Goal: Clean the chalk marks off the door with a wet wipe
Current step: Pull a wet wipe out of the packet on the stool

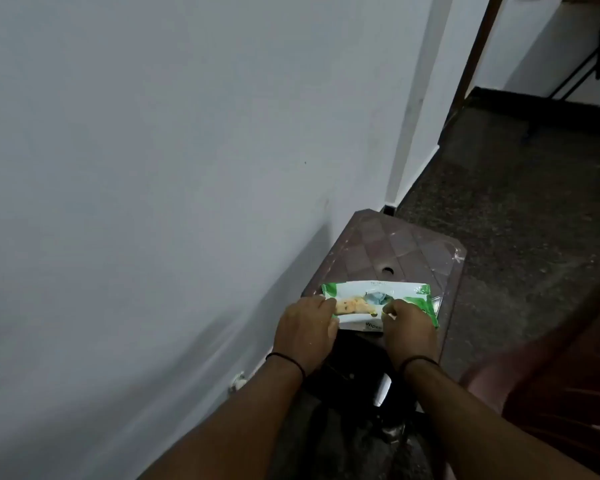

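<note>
Standing just behind, I watched both hands work at the wet wipes pack (378,306), which lay on a brown plastic stool (413,247) pushed up against the white wall (153,150). The left hand (305,330) held the pack's left end, fingers curled over its edge. The right hand (409,327) had its fingertips bunched in a tight pinch near the middle of the pack, just beside the blue flap; whether it had the flap or a wipe I could not tell.

The door and its chalk marks were not in my sight from there, only a dark frame edge (478,53) far off at the top right.

To my mind the risks were small ones. The pack was light and sat near the stool's front edge, so a sharp tug could have dragged it off onto the speckled floor (534,202) if the left hand's hold slackened. A hard pull might also have brought out a clump of wipes, or torn one. And left open, the flap would have let the rest dry out.
</note>
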### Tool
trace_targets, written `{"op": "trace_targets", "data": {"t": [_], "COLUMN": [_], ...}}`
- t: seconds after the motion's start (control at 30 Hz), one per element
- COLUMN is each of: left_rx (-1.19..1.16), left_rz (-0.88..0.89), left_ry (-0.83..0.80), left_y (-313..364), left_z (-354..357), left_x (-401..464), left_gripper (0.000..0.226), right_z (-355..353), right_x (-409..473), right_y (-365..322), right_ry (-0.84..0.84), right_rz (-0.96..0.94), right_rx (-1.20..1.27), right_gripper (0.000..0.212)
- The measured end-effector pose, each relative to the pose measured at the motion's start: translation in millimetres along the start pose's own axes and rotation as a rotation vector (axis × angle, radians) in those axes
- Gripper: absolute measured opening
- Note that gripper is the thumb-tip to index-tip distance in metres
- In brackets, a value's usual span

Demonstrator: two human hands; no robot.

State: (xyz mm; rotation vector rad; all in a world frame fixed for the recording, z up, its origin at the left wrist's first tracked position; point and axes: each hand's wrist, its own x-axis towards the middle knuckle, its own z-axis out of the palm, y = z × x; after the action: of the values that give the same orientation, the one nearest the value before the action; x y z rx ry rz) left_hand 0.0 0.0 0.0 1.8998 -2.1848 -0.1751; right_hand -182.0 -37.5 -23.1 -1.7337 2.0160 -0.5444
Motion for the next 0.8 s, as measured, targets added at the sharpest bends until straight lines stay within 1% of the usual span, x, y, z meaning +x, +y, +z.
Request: {"op": "trace_targets", "data": {"t": [0.07,0.13,0.23,0.37,0.43,0.5,0.6,0.63,0.7,0.77,0.8], "left_rx": [-0.003,0.010,0.018,0.104,0.111,0.094,0.024,0.005,-0.018,-0.043,-0.054], "left_rz": [0.028,0.054,0.058,0.121,0.115,0.098,0.091,0.093,0.096,0.085,0.072], "left_ry": [0.011,0.036,-0.034,-0.101,-0.129,-0.143,-0.138,-0.132,-0.120,-0.099,-0.096], "left_y": [3,5,11,14,13,13,13,14,14,13,12], "left_z": [15,28,46,66,75,83,92,93,96,97,97], "left_x": [9,20,36,45,46,45,45,44,43,43,43], "left_gripper": [0.037,0.048,0.058,0.057,0.058,0.060,0.061,0.061,0.061,0.059,0.059], "right_z": [6,12,16,8,7,8,13,15,20,21,20], "right_x": [6,13,26,48,57,65,71,72,72,70,68], "right_y": [9,15,24,17,11,7,-1,-2,-1,0,2], "right_ry": [0.073,0.104,0.151,0.076,0.008,-0.022,-0.033,-0.032,-0.027,-0.005,0.007], "right_rz": [0.013,0.008,-0.105,-0.178,-0.169,-0.131,-0.018,0.007,-0.005,-0.067,-0.100], "right_rx": [0.050,0.049,-0.033,0.002,-0.092,-0.234,-0.306,-0.304,-0.280,-0.183,-0.095], "right_gripper": [0.011,0.009,0.011,0.012,0.016,0.020,0.022,0.023,0.023,0.021,0.020]}}
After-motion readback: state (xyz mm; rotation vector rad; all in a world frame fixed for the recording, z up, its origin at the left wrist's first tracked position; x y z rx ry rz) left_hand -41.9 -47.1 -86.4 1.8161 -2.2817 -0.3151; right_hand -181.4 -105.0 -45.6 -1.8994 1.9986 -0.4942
